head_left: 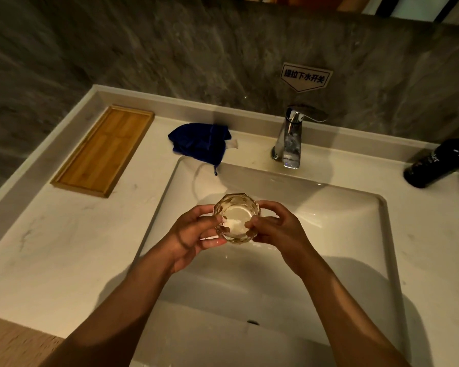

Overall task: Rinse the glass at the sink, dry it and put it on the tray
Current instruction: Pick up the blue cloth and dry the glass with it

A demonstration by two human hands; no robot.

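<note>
Both hands, left hand [194,234] and right hand [278,229], clasped around upright, faceted, amber-tinted glass [236,217] above sink [355,234]

Both forearms are being extended forward, converging. The left hand [194,234] is being curled, palm turned inward, fingers wrapped in a grip; the right hand [276,229] is being cupped opposite, fingertips [252,224] bent inward.
</note>
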